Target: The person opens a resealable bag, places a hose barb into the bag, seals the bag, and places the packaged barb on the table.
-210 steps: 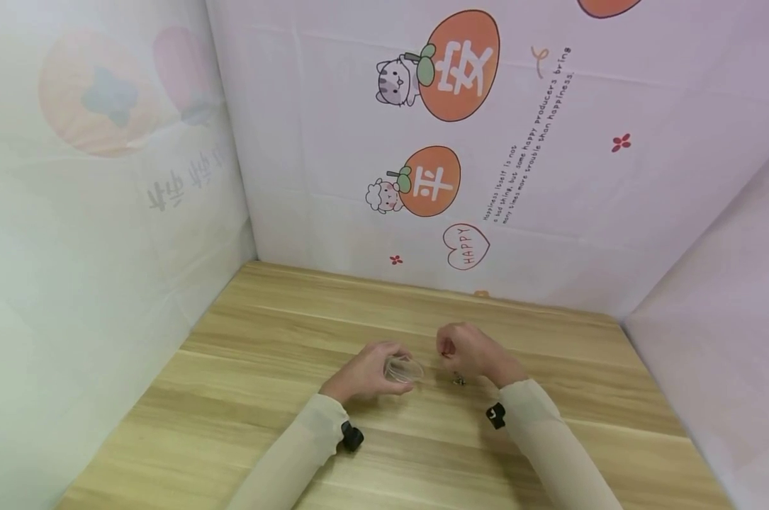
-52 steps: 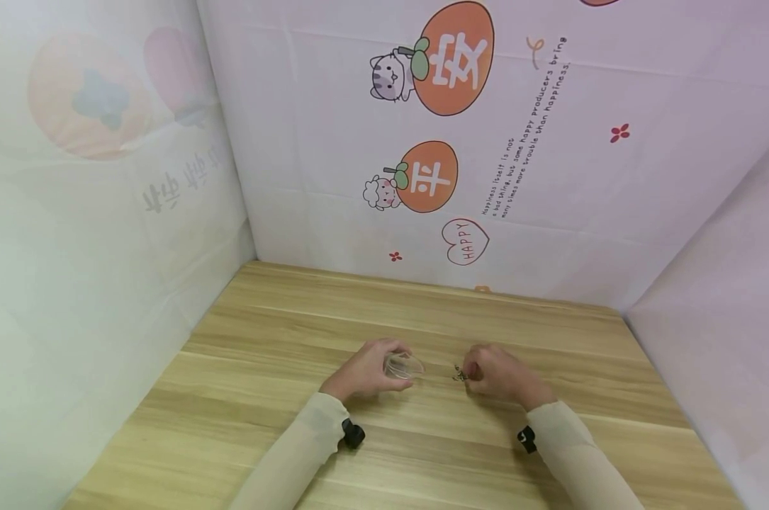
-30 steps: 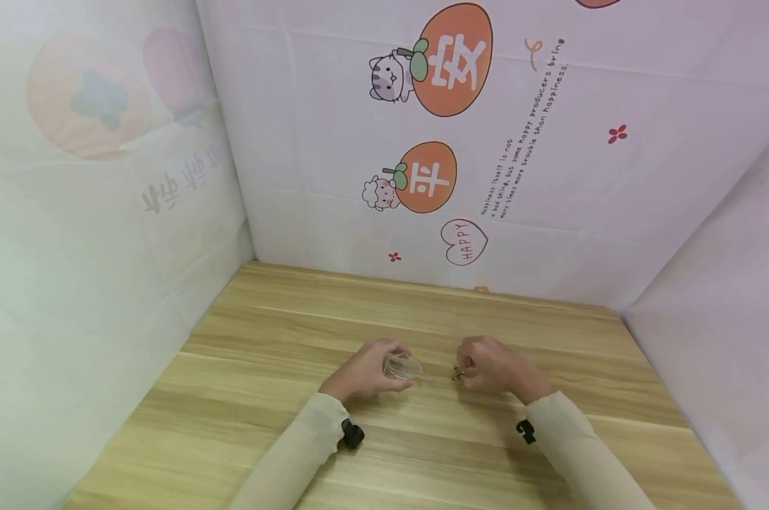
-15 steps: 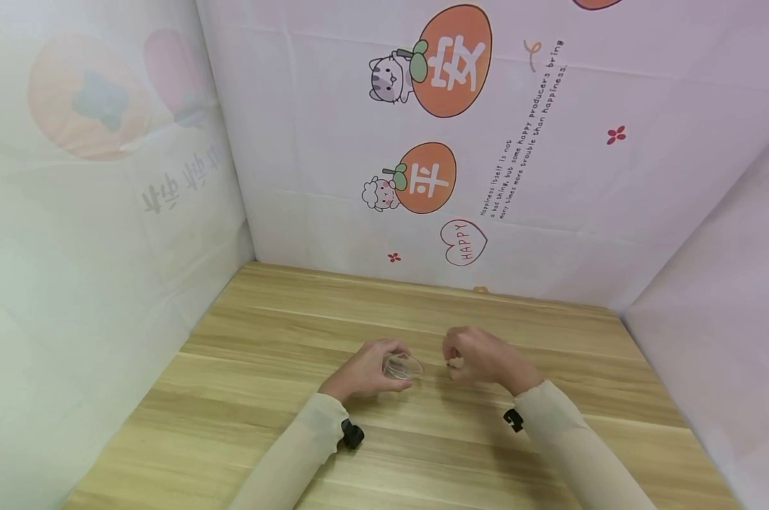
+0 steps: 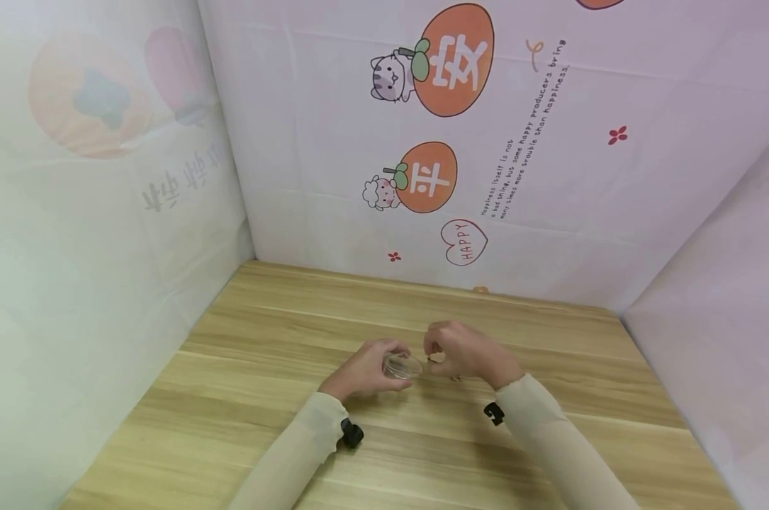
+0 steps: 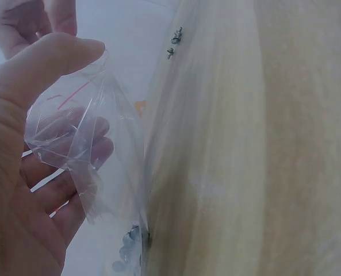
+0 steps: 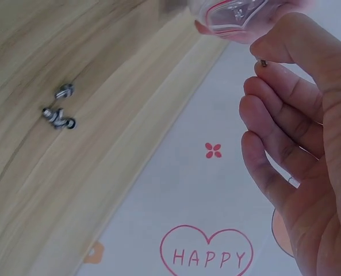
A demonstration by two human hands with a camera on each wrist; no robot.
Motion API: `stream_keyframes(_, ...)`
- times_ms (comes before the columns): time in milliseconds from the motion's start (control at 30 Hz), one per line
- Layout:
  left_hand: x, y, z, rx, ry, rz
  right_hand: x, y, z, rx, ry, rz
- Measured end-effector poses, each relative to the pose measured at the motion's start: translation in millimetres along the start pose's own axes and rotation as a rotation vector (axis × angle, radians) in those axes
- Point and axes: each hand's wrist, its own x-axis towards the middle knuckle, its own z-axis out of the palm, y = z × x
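My right hand (image 5: 466,350) pinches a tiny metal screw (image 7: 263,63) firmly; a slack grip could drop it, and it might roll across the smooth, wood-grained table (image 5: 282,333). My left hand (image 5: 371,368) grips the clear bag (image 6: 122,123), short of the table's far edge, whose thin, crinkly plastic could collapse if my hold slackens. Shiny, knobbly loose screws (image 7: 56,117) lie near my right hand.
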Motion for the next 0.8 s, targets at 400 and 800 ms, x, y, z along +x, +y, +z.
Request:
stream_keyframes(400, 0.3, -2.0, -0.9, 0.003, -0.010, -0.018, 15.8, -11, 6, 0.044, 0.038, -0.043)
stream_keyframes(800, -0.2, -0.5, -3.8, -0.033, -0.008, -0.015, 17.8, -11, 15, 0.103, 0.052, -0.059)
